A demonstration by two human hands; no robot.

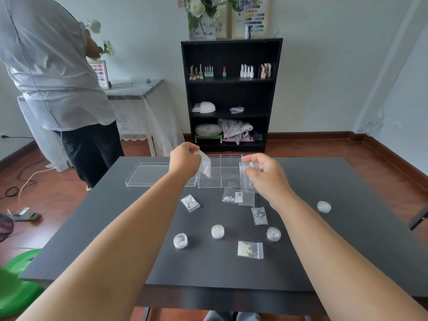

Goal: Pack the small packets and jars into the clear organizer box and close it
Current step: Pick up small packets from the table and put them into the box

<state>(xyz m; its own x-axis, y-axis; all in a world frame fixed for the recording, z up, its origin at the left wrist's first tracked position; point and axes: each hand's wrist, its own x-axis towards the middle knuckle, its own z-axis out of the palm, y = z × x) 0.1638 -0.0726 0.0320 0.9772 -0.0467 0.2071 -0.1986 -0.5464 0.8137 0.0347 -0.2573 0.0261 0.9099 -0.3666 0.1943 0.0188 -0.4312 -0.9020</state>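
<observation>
Clear packet point(205, 166) hanging lengthwise, pinched in left hand point(185, 158); right hand point(264, 172) gripping another packet point(249, 166).

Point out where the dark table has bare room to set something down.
Free: the dark table's left side, below the clear lid, and its far right beyond the lone round jar. Crowded: the middle, among small packets and jars before the clear organizer box.

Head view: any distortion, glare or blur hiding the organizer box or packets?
Head view: wide-angle bending at the edges; even, soft light, no harsh glare; the clear organizer box reads faintly against the table; the packets in the left hand and right hand look slightly soft.
</observation>
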